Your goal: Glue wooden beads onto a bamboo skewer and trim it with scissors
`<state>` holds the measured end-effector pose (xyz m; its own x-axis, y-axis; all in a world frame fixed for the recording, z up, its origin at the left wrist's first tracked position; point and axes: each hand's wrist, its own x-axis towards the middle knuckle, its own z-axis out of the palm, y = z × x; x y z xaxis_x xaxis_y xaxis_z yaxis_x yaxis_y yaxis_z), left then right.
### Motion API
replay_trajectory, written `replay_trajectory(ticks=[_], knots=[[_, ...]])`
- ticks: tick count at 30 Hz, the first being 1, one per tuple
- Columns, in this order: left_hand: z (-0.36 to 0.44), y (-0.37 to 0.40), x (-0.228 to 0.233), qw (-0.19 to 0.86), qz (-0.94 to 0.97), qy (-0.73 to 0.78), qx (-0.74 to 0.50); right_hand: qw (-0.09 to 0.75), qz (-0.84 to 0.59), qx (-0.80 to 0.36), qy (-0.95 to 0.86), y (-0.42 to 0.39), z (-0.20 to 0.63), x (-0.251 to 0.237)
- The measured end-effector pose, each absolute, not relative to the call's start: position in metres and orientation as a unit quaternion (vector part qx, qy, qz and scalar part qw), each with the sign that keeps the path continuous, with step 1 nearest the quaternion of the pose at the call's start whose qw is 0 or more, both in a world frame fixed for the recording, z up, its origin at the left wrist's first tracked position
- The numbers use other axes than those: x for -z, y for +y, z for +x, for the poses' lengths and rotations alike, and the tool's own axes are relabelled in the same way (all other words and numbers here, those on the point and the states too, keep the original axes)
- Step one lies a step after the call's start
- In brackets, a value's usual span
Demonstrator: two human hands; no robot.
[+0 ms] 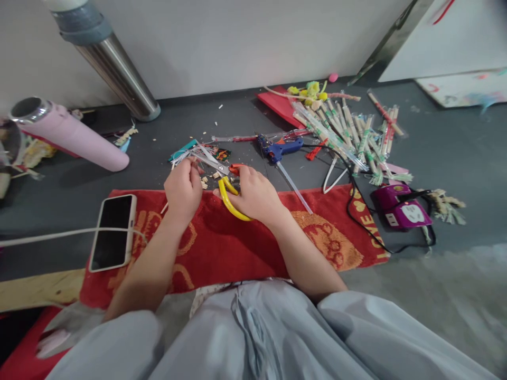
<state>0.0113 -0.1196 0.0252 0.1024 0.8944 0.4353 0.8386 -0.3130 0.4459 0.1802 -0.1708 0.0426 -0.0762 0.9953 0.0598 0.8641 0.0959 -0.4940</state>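
Towel [222, 248] is lying nearest me, red, my landmark. At its far edge my right hand [255, 195] is gripping yellow-handled scissors [227, 198]. Beside it my left hand [182, 189] is pinching what seems a thin white strip [186, 155]. Beyond the towel, a blue glue gun [279, 149] is resting.

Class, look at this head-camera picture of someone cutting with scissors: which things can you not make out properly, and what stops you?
- What the left hand pinches: its fingers cover it; only thin pale strips stick out.
- The scissors: the right hand hides part of the yellow handles.
- The phone: screen dark, nothing readable.
- The small scraps between the hands: too small to identify.
- The pink bottle: its mouth end nears the left edge, contents unseen.
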Motion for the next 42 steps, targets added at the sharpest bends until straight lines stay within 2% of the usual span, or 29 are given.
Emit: replay_trajectory(ticks=[10,29,42], knots=[[0.0163,-0.1278,-0.0328,0.048,0.762,0.572,-0.3,0.199,-0.627,-0.204,-0.725,-0.1718,0.1795,-0.0416],[0.0122,-0.1271,-0.0336,0.065,0.771,0.529,-0.349,0.204,-0.594,-0.223,-0.745,-0.1733,0.1815,-0.0437],[0.0082,-0.1247,-0.0322,0.066,0.789,0.509,-0.338,0.144,-0.622,-0.223,-0.736,-0.1717,0.1758,-0.0509]])
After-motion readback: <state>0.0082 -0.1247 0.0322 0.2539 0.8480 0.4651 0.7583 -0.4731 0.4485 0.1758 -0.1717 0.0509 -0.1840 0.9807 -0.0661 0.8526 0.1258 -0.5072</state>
